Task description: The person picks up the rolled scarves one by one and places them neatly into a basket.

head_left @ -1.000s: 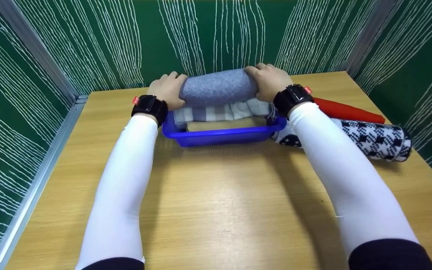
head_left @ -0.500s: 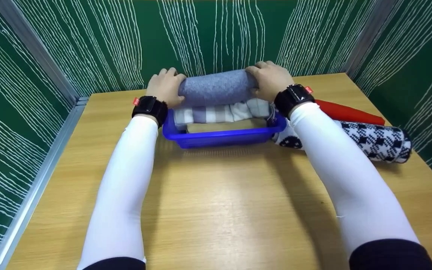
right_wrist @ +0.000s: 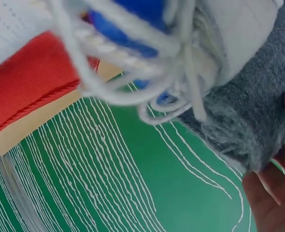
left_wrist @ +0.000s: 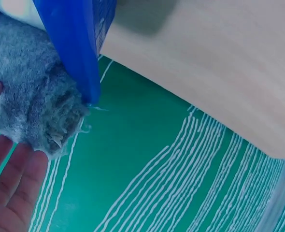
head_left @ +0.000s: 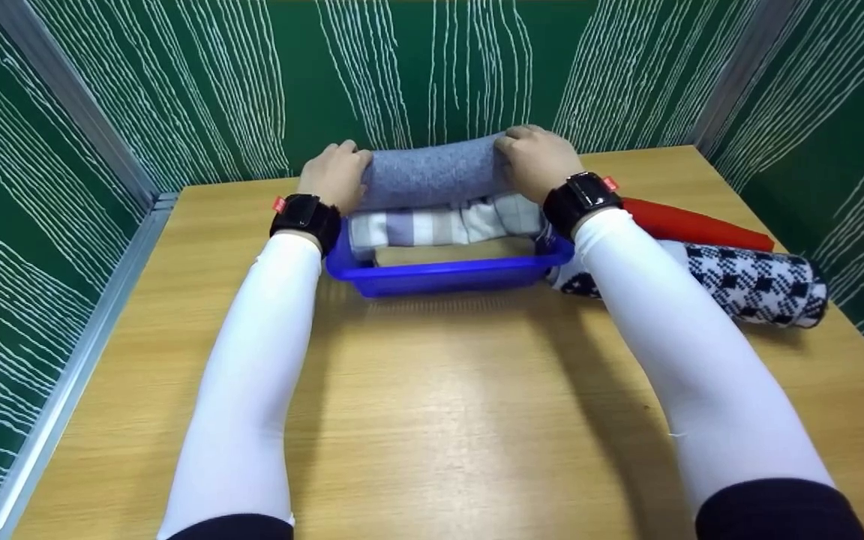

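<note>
A rolled grey woolly cloth (head_left: pixel 436 176) lies across the back of a blue plastic basket (head_left: pixel 447 280). My left hand (head_left: pixel 333 178) grips its left end and my right hand (head_left: pixel 543 163) its right end. In the left wrist view, the fingers (left_wrist: pixel 24 181) curve under the fuzzy roll (left_wrist: pixel 26 87), thumb on the opposite side. The right wrist view has fingertips (right_wrist: pixel 258 193) against the lower edge of the roll (right_wrist: pixel 263 106). In front of it, a rolled plaid cloth (head_left: pixel 439 227) and a tan cloth (head_left: pixel 454 251) fill the basket. White fringe (right_wrist: pixel 108 99) hangs at its right end.
Right of the basket lie a red cloth (head_left: pixel 694 223) and a black-and-white patterned roll (head_left: pixel 754 283), partly hidden by my right arm. All stand on a wooden table (head_left: pixel 432 405). Green walls (head_left: pixel 312 75) with white lines enclose its back and sides.
Both hands have shifted slightly inward along the grey roll, keeping their grip on its ends. The roll, basket and other cloths stay nearly where they were.
</note>
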The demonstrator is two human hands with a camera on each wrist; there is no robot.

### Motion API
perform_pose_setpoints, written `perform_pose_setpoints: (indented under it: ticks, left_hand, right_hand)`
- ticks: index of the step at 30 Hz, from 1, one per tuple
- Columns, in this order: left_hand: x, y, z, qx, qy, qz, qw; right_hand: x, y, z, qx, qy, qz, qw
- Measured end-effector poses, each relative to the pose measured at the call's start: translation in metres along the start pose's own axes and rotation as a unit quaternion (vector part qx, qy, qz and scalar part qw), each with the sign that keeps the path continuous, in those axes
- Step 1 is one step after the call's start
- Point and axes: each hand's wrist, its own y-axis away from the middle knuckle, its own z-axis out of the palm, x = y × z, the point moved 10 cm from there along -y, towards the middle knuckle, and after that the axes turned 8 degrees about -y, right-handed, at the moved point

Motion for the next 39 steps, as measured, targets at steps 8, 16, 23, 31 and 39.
perform_pose_setpoints:
  ticks: [8,16,23,31,39]
  left_hand:
    - [0.0,0.001,0.013,-0.04,0.021,0.01,0.9989]
    - [0.007,0.009,0.024,-0.125,0.029,0.024,0.9915]
    - [0.01,0.012,0.019,-0.121,0.041,0.026,0.9914]
    - [0.005,0.005,0.018,-0.091,0.056,0.024,0.994]
    - [-0.003,0.003,-0.007,-0.06,0.086,0.015,0.9943]
  right_hand:
    - [0.01,0.001,0.019,-0.086,0.002,0.035,0.9957]
    - [0.02,0.004,0.033,-0.162,-0.012,0.081,0.9835]
    - [0.02,0.003,0.032,-0.159,-0.019,0.078,0.984]
    - [0.014,-0.001,0.023,-0.1,-0.023,0.028,0.9943]
    - [0.015,0.004,0.006,-0.084,-0.029,0.03,0.9956]
